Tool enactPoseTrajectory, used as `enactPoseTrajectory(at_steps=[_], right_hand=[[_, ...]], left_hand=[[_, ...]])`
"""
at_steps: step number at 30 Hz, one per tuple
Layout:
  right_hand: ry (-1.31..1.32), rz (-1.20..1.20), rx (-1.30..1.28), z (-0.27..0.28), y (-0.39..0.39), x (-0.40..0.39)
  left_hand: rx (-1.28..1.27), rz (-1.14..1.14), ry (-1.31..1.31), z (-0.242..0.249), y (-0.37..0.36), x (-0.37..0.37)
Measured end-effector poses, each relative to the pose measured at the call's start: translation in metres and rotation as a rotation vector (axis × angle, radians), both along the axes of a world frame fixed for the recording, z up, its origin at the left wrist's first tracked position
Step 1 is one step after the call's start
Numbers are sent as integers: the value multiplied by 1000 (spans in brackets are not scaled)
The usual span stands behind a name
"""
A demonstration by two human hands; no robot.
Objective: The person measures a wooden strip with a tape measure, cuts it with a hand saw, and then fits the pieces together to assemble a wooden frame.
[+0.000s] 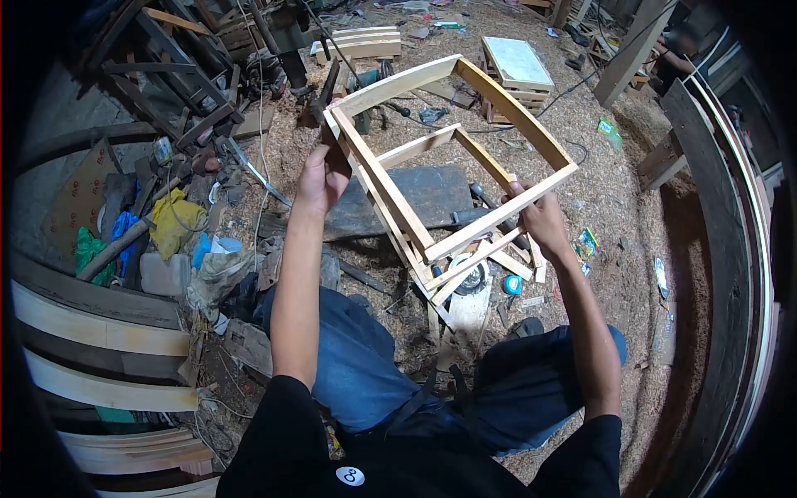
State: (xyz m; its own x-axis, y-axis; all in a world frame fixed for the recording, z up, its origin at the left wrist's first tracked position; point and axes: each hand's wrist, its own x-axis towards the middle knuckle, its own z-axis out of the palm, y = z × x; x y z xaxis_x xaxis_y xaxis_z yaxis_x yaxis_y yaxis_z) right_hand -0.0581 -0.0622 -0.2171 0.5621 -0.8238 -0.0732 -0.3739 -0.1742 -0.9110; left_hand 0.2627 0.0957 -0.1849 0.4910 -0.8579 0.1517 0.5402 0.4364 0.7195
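Observation:
Two rectangular frames of pale wooden strips are held up in front of me, one above the other and slightly apart. The upper wooden frame (382,178) is the larger in view; part of the lower wooden frame (418,148) shows through its opening. My left hand (322,176) is closed around the left corner, its fingers partly hidden behind the wood. On the right side, my right hand (540,217) grips the strips with the thumb on top. Below the frames are a dark plank (398,195), a round disc-like tool part (471,275) and a small turquoise round item (512,285).
Wood shavings cover the floor (623,274). A slatted wooden piece with a white top (516,62) stands ahead, near curved wooden strips (361,41). Rags and a yellow bag (177,224) lie at left. A long board (722,191) runs along the right; another person (677,54) sits behind it.

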Motion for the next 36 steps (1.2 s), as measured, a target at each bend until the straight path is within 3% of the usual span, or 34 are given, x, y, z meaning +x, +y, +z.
enactPoseTrajectory(at_steps=[36], right_hand=[[38, 23, -51, -10, -7, 0]], left_hand=[[6, 24, 7, -4, -2, 3]])
